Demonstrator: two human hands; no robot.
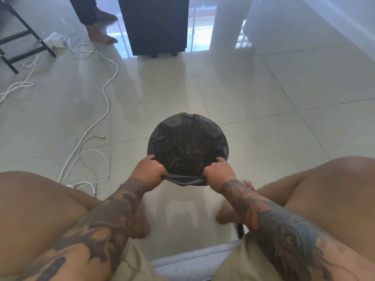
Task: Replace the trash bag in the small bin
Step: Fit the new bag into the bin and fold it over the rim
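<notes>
**Both hands grip the bag's near edge at the bin rim**

The left hand [149, 169] and the right hand [218, 171] are each closed on the near edge of the black trash bag [187, 147], fingers curled around bunched plastic, thumbs pointing toward the far side. Between the two fists the edge runs as a taut gathered band across the near side of the small bin [183, 183]. The bag lines the round opening, its crinkled film sinking into the middle and folding over the far rim. The bin stands on the glossy tiled floor [253, 88], between the seated person's bare knees. White cables [105, 94] loop over the tiles to the left. A dark cabinet on casters [156, 25] stands well beyond the bin, and another person's bare feet [99, 33] show near it.
</notes>
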